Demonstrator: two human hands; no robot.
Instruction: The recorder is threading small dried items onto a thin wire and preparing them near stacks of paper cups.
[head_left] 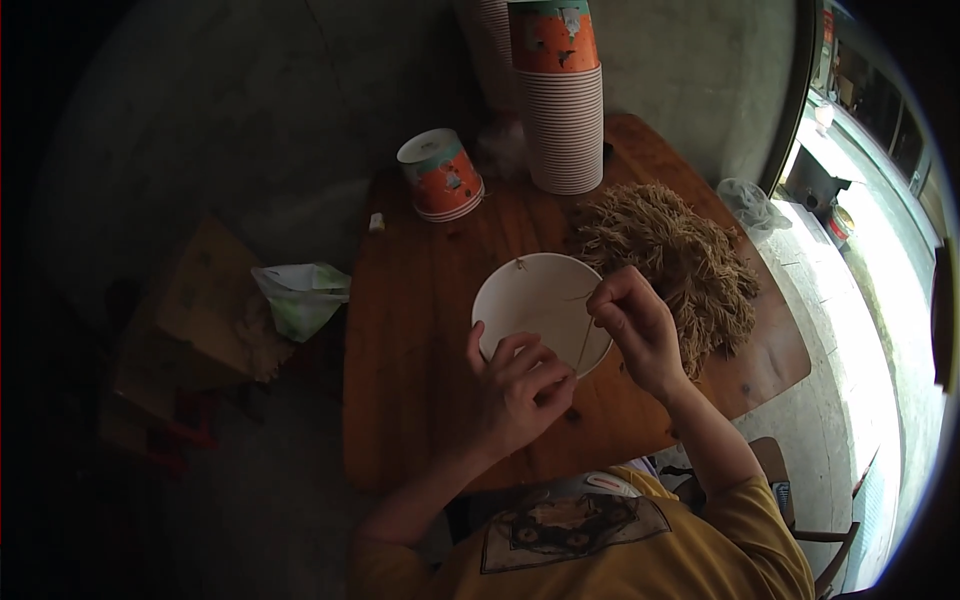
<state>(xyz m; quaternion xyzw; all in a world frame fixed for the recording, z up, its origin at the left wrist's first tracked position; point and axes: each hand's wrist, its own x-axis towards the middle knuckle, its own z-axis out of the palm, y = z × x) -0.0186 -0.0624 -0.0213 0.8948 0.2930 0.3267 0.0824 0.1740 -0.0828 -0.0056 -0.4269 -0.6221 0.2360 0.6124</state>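
A white-lined paper bucket [535, 298] is tipped so its open mouth faces me above the wooden table. My left hand [522, 392] is closed on its near rim, thumb at the left edge and curled fingers over the front. At the bucket's right edge, my right hand [640, 325] pinches a thin tan cord [587, 340] between thumb and fingertips. The cord runs down along the inside of the bucket toward my left fingers; its lower end is hard to make out. A small tan knot [520, 263] shows at the far rim.
On the wooden table [410, 400], a heap of tan cords [680, 260] lies right. Behind stand a tall stack of paper buckets [563, 130] and a short upside-down stack [440, 180]. A plastic bag [303, 295] hangs left; a clear bag [752, 207] sits right.
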